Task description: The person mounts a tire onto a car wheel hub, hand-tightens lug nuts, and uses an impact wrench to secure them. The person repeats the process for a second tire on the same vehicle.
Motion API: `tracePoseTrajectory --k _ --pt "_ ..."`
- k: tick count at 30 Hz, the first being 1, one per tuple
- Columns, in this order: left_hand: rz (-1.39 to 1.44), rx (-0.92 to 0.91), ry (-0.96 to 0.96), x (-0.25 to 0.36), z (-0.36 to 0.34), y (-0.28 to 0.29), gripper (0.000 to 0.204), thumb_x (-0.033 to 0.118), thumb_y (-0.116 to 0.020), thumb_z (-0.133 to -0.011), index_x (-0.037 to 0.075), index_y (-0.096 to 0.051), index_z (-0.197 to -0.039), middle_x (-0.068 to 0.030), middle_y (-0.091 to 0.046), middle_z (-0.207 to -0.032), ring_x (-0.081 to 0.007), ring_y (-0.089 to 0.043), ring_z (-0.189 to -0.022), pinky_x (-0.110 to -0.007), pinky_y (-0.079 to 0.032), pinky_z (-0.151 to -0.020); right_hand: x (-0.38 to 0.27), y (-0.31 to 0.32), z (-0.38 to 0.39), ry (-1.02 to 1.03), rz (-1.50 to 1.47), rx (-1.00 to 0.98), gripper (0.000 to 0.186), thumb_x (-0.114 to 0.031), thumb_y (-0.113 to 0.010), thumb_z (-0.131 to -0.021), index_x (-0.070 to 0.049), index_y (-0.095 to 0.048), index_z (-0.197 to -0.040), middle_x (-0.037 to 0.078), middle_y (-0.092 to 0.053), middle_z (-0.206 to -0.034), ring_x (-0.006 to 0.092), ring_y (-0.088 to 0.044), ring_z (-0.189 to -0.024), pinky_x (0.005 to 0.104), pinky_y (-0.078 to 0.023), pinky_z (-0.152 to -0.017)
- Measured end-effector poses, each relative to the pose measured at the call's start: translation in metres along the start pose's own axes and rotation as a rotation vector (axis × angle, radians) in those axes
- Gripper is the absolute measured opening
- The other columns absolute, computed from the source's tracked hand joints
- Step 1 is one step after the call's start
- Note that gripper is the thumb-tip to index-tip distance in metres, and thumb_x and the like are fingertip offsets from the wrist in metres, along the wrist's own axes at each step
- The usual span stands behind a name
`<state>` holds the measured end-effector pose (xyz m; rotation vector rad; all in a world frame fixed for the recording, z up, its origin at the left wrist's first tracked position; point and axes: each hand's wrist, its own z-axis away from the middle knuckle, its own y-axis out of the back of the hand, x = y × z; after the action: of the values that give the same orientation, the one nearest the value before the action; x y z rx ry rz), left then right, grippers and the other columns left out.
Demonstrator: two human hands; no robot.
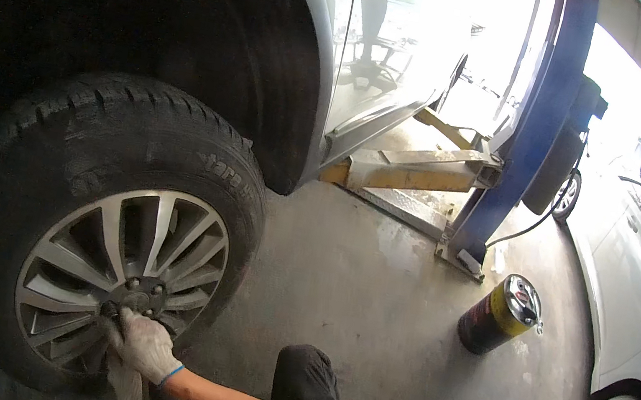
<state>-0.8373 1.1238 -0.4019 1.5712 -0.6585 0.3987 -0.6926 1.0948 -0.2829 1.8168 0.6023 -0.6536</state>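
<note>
The wheel [111, 233] lies directly at the hands, most of it stretching up and to the left of them. Its hub [143, 297], with nuts [134, 283] set around the centre, is just above the fingers, and the silver-and-dark spokes fan out from there. The right hand [147, 347], in a pale knitted glove with a blue-edged cuff, is curled against the lower left of the hub; a small dark shape shows by its fingertips, but I cannot tell whether it is gripped. The left hand [123, 381], gloved likewise, sits just below and behind the right one, partly covered by it, so its hold cannot be told.

Around the spokes, above the hands, runs the thick black tyre [153, 134]. Farther up is the dark wheel arch [270, 47] of a pale car [386, 84], with a broad gap over the tyre. To the right of the hands is a bent knee [307, 380] in dark trousers. Beyond it, well apart on the concrete floor [370, 310], stands a black-and-yellow drum [491, 318] with a metal top. Up and right, a yellow-and-grey lift arm [409, 177] joins a blue post [532, 125]. Farthest right is a white car [635, 244].
</note>
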Motion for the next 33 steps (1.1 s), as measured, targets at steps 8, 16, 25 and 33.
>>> tracePoseTrajectory --k 8,16,25,33 --pt "-0.159 -0.034 0.243 0.017 0.015 0.003 0.086 0.055 -0.065 -0.093 0.006 -0.034 -0.156 -0.0181 -0.069 -0.122 -0.0403 -0.069 -0.101 -0.054 -0.056 -0.087 -0.015 0.02 0.004 0.004 0.229 0.055 0.053 -0.055 -0.062 -0.096 -0.002 -0.062 -0.1 0.022 -0.071 -0.085 0.0301 -0.073 -0.087 0.0418 -0.059 -0.068" --pt "-0.171 0.172 -0.037 -0.019 0.01 -0.015 0.05 0.037 -0.07 -0.09 0.007 -0.063 -0.13 -0.0192 -0.063 -0.137 -0.0359 -0.06 -0.124 -0.048 -0.05 -0.1 0.005 0.022 0.004 0.048 -0.103 -0.023 0.035 -0.038 -0.057 -0.101 -0.004 -0.067 -0.1 0.021 -0.07 -0.079 0.0393 -0.07 -0.074 0.0488 -0.055 -0.066" --pt "-0.049 0.083 0.234 0.059 0.013 0.026 0.045 0.03 -0.069 -0.096 0.003 -0.063 -0.131 -0.0229 -0.07 -0.123 -0.0393 -0.067 -0.113 -0.047 -0.053 -0.096 0.082 0.006 0.009 0.18 -0.04 0.153 0.037 -0.043 -0.065 -0.096 -0.007 -0.063 -0.087 0.017 -0.066 -0.068 0.0373 -0.067 -0.063 0.0481 -0.054 -0.058" --pt "0.344 -0.232 0.48 0.041 0.056 0.041 0.055 0.051 -0.065 -0.095 0.014 -0.064 -0.136 -0.0146 -0.069 -0.129 -0.0299 -0.062 -0.122 -0.041 -0.048 -0.106 0.085 0.007 0.014 0.851 -0.216 0.309 0.043 -0.016 -0.076 -0.086 0.0 -0.067 -0.125 0.016 -0.073 -0.114 0.0337 -0.068 -0.109 0.0434 -0.055 -0.093"
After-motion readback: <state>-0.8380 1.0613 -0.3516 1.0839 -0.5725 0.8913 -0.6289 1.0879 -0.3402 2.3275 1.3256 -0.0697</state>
